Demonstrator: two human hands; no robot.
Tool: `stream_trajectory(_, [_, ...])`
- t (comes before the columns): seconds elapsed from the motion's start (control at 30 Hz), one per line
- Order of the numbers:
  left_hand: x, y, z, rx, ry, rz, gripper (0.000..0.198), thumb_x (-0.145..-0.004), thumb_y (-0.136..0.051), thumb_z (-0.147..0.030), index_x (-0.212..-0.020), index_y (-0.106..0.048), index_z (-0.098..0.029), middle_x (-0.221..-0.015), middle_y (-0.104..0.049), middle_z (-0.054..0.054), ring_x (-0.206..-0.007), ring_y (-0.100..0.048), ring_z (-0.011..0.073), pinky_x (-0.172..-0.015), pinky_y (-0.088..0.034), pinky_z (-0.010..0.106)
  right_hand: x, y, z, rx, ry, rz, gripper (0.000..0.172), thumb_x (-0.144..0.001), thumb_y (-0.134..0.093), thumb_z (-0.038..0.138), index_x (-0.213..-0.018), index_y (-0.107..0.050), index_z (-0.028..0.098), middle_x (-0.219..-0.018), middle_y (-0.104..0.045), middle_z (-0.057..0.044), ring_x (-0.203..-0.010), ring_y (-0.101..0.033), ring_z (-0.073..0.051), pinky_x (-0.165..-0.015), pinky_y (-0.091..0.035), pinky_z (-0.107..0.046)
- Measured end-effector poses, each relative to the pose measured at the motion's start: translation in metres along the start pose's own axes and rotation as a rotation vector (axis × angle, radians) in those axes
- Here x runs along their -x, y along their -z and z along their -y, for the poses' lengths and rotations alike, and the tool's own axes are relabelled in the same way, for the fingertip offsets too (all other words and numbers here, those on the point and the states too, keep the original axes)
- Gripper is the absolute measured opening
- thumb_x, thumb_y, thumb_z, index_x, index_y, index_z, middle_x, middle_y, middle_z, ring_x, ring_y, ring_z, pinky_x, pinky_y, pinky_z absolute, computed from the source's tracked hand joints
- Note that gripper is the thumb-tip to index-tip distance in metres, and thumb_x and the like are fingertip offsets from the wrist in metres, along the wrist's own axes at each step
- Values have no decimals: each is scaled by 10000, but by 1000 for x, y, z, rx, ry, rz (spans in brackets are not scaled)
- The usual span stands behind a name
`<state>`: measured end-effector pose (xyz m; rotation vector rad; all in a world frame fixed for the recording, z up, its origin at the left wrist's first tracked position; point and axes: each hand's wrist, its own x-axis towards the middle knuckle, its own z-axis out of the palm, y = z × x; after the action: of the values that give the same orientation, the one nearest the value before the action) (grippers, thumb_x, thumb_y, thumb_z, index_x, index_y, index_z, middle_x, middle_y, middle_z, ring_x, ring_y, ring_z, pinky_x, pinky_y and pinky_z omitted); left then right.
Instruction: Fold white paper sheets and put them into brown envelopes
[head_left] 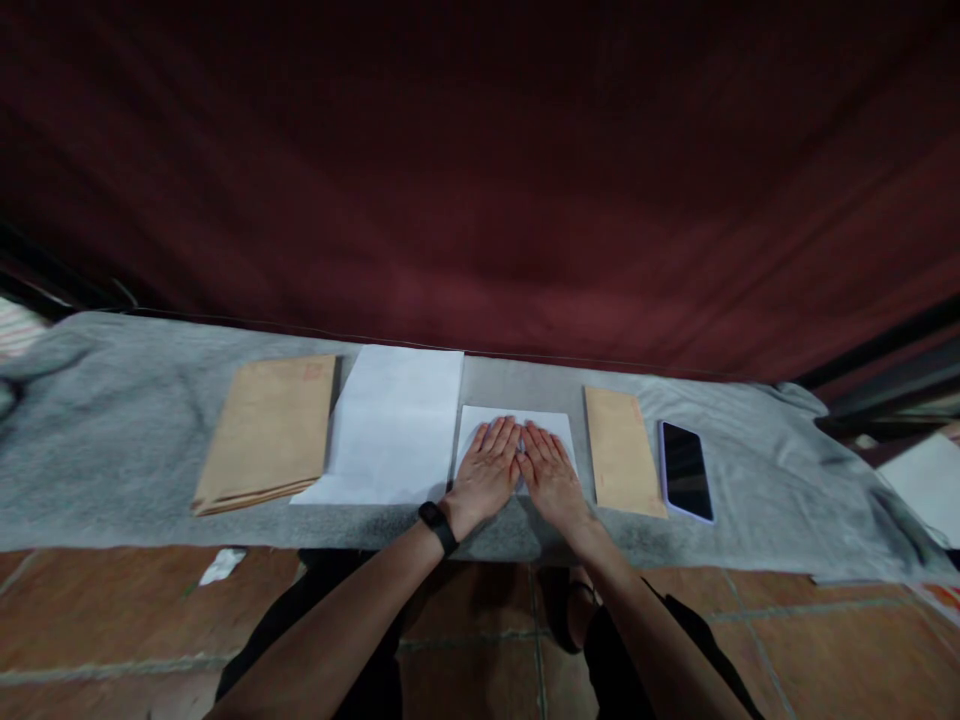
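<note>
My left hand (487,470) and my right hand (551,472) lie flat side by side, fingers stretched out, pressing on a small white sheet of paper (480,418) on a grey cloth-covered table (112,440). A black band sits on my left wrist. A larger white sheet (390,420) lies just left of my hands. A stack of brown envelopes (266,430) lies further left. One slim brown envelope (621,450) lies to the right of my right hand.
A dark phone (684,470) rests face up right of the slim envelope. A dark red curtain (480,180) hangs behind the table. Brown floor tiles (112,620) and a scrap of white paper (221,565) show below the table edge.
</note>
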<state>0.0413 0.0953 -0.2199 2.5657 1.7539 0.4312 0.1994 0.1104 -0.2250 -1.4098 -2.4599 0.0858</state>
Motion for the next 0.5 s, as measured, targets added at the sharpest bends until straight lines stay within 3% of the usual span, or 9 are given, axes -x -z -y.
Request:
stream_trajectory(0.27, [-13,-1,7,-2,51,-26,549,-976,-332,-265,-1499,-357,-101,-1583,-337,111,-1493,-222,261,-1232,-152,485,-5,2,-3,87,-57,-3,491,-1047,-306,325,-1520,-357,203,-1595,-299,-80,-1463,-298,-226,-1191,-232,-438])
stream_trajectory(0.5, [-17,1,2,-62,201,-3,564,-996,-309,-325,-1509,-346,-92,-1598,-293,125,-1498,-193,291,-1230,-131,488,-8,-4,-6,129,-139,-61,492,-1040,-340,355,-1505,-392,203,-1592,-305,-111,-1449,-321,-267,-1164,-263,-466])
